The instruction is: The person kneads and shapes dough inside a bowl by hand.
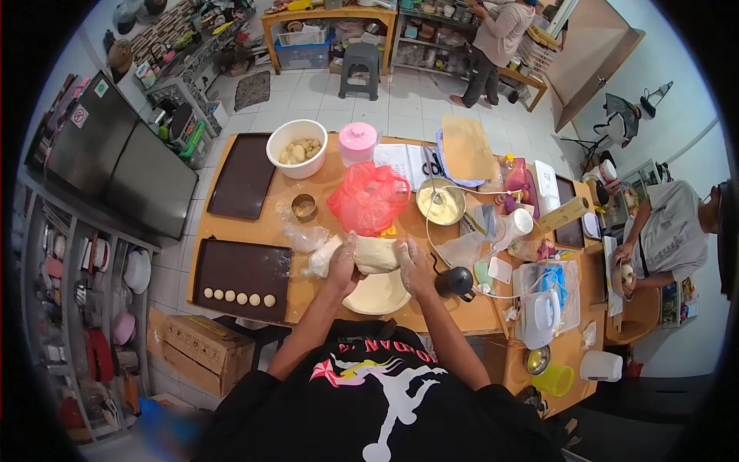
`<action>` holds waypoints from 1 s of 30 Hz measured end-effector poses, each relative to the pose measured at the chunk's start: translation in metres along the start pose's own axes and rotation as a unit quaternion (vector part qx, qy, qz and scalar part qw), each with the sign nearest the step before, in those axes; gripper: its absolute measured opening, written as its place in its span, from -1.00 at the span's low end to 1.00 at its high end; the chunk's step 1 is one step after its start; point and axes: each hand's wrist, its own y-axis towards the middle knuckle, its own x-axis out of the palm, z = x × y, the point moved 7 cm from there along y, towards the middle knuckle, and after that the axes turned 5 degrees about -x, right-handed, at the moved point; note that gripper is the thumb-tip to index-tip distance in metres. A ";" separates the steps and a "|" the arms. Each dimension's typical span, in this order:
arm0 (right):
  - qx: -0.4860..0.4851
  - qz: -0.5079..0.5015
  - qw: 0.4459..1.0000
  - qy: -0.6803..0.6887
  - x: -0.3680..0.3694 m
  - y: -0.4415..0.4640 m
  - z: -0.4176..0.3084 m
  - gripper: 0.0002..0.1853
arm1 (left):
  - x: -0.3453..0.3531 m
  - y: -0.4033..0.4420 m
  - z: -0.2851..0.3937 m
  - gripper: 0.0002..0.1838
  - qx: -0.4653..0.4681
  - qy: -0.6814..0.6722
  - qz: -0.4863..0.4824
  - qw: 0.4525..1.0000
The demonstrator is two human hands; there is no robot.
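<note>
A thick slab of pale dough [376, 255] is held up between my two hands. My left hand [343, 260] grips its left end, and my right hand [415, 267] has the right end. Below the dough is a wide cream-coloured bowl [377, 299], partly hidden, so its contents are hard to make out. A crumpled clear plastic bag [309, 239] and a white floury heap or bag [323, 256] lie beside my left hand. Just past the dough sits a red plastic bag [368, 202]. At left, a dark tray [242, 271] carries several small dough balls [242, 298] in a row.
A metal bowl of creamy mixture [440, 204], a metal ring [304, 206], a white tub [297, 151] and a pink-lidded container [357, 142] stand further back. A hand mixer [543, 316] and a black jug [456, 283] are to the right. Two other people are at the right and back.
</note>
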 end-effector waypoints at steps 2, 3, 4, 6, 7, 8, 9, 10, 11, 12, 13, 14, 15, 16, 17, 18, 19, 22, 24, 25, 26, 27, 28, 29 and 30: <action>0.068 -0.014 0.979 0.189 0.013 0.000 0.016 -0.48 | 0.008 0.005 -0.020 -0.51 -0.048 -0.013 -0.043 0.998; 0.134 -0.046 0.936 0.321 0.024 -0.003 0.018 -0.52 | 0.011 0.005 -0.024 -0.48 -0.052 -0.012 -0.074 0.996; 0.197 -0.078 0.870 0.445 0.037 -0.006 0.017 -0.55 | 0.014 0.005 -0.027 -0.44 -0.056 -0.010 -0.104 0.993; 0.146 -0.091 0.888 0.427 0.045 0.000 0.018 -0.53 | 0.027 -0.001 -0.027 -0.40 -0.051 -0.028 -0.110 0.992; 0.120 -0.097 0.896 0.417 0.048 0.002 0.019 -0.51 | 0.032 -0.004 -0.026 -0.40 -0.042 -0.047 -0.085 0.994; 0.079 -0.089 0.932 0.342 0.047 0.006 0.021 -0.50 | 0.028 -0.003 -0.029 -0.38 -0.018 -0.039 -0.077 0.996; 0.038 -0.081 0.960 0.265 0.045 0.008 0.018 -0.50 | 0.029 -0.005 -0.029 -0.38 -0.017 -0.077 -0.104 0.991; -0.004 -0.072 0.980 0.185 0.045 0.010 0.015 -0.49 | 0.031 -0.006 -0.028 -0.37 -0.018 -0.113 -0.131 0.985; -0.076 -0.017 0.995 0.063 0.039 0.013 0.007 -0.50 | 0.033 -0.006 -0.026 -0.37 -0.018 -0.149 -0.159 0.976; -0.144 0.039 0.987 -0.061 0.035 0.012 -0.009 -0.51 | 0.037 -0.009 -0.021 -0.37 -0.018 -0.150 -0.168 0.974; -0.209 0.093 0.956 -0.185 0.032 0.008 -0.022 -0.52 | 0.040 -0.013 -0.016 -0.37 -0.018 -0.152 -0.177 0.972; -0.205 0.106 0.951 -0.206 0.030 0.008 -0.022 -0.53 | 0.043 -0.016 -0.013 -0.36 -0.019 -0.154 -0.184 0.970; -0.201 0.117 0.945 -0.228 0.027 0.007 -0.022 -0.54 | 0.041 -0.015 -0.014 -0.36 -0.020 -0.149 -0.177 0.973; -0.199 0.128 0.939 -0.248 0.025 0.007 -0.023 -0.55 | 0.039 -0.013 -0.015 -0.36 -0.019 -0.142 -0.169 0.975; -0.187 0.109 0.945 -0.247 0.024 0.010 -0.023 -0.54 | 0.037 -0.010 -0.015 -0.36 -0.017 -0.135 -0.163 0.977; -0.175 0.090 0.949 -0.246 0.022 0.011 -0.025 -0.53 | 0.028 -0.005 -0.016 -0.37 0.000 -0.090 -0.126 0.988; -0.162 0.070 0.953 -0.245 0.018 0.011 -0.026 -0.52 | 0.019 -0.001 -0.017 -0.38 0.016 -0.045 -0.088 0.995; 0.013 -0.078 0.981 -0.179 0.021 0.013 -0.012 -0.48 | 0.010 -0.011 -0.001 -0.43 0.105 0.085 0.097 0.986; -0.006 -0.056 0.994 -0.094 0.033 0.005 -0.008 -0.53 | 0.017 -0.024 0.026 -0.51 0.190 0.172 0.183 0.949; -0.012 -0.046 0.998 -0.052 0.041 -0.002 -0.009 -0.55 | 0.020 -0.023 0.028 -0.52 0.223 0.206 0.167 0.938; -0.071 0.021 0.989 -0.128 0.042 -0.007 -0.019 -0.53 | 0.020 -0.021 0.027 -0.53 0.254 0.241 0.150 0.925; -0.042 0.015 0.993 -0.112 0.040 -0.008 -0.022 -0.52 | 0.022 -0.022 0.026 -0.53 0.283 0.276 0.132 0.909; -0.014 0.008 0.995 -0.095 0.037 -0.006 -0.028 -0.51 | 0.025 -0.023 0.028 -0.56 0.298 0.279 0.142 0.902; 0.014 0.000 0.997 -0.078 0.035 -0.004 -0.028 -0.50 | 0.024 -0.024 0.033 -0.56 0.302 0.292 0.158 0.894; -0.002 0.016 0.997 -0.075 0.033 -0.003 -0.023 -0.49 | 0.024 -0.025 0.038 -0.56 0.306 0.303 0.174 0.886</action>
